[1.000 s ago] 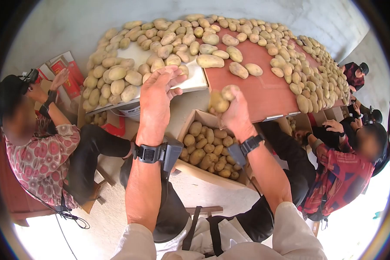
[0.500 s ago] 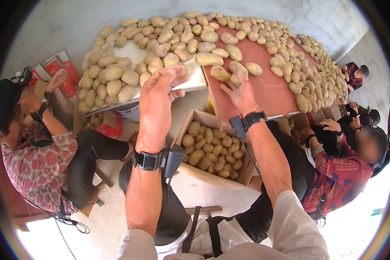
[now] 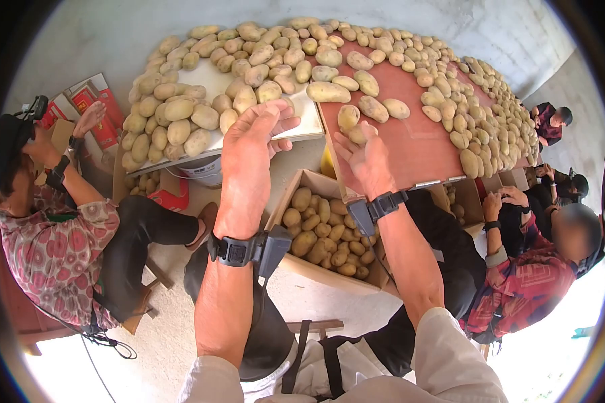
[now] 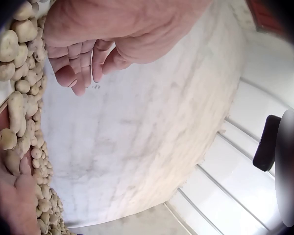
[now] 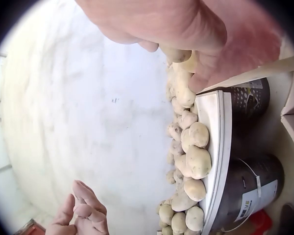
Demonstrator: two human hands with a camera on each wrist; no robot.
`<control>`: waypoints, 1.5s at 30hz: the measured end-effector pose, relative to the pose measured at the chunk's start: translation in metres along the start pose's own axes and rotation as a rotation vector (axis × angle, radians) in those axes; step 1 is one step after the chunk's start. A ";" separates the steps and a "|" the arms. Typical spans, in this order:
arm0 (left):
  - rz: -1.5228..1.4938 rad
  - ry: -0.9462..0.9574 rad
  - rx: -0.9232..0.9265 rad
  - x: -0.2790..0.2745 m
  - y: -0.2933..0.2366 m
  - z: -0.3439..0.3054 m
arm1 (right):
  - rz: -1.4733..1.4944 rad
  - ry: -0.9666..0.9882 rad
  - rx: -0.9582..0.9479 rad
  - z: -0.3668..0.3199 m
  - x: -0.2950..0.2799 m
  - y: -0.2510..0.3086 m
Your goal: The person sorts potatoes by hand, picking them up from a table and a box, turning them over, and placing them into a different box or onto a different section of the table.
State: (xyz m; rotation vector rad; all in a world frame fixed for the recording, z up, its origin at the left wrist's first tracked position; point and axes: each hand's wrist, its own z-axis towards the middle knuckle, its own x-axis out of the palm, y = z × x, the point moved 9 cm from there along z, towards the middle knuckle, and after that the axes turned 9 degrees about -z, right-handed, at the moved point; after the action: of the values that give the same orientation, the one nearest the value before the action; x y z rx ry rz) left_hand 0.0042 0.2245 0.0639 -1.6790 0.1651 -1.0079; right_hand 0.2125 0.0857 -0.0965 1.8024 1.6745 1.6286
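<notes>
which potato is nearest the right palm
In the head view, the lower potato of the pair at the right hand: it lies between thumb and fingers, while the upper potato lies farther out

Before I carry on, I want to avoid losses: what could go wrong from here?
Potatoes heaped at the front edge of the white board might roll off. The right hand could knock nearby potatoes off the red table. Any falling into the box might bruise others.
</notes>
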 end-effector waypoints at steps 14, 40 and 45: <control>0.056 0.010 0.008 0.008 0.001 -0.003 | -0.066 -0.023 -0.066 0.072 0.018 0.014; 0.067 -0.012 0.005 0.003 -0.003 -0.001 | -1.171 -0.028 -0.027 0.078 0.070 -0.022; 0.073 -0.018 0.006 0.002 -0.003 0.001 | -1.011 -0.151 -0.250 0.088 0.065 -0.018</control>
State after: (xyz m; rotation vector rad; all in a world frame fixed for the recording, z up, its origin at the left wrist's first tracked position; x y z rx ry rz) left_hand 0.0050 0.2253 0.0672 -1.6644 0.2106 -0.9379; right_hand 0.2551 0.1875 -0.1064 0.6923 1.7458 1.1136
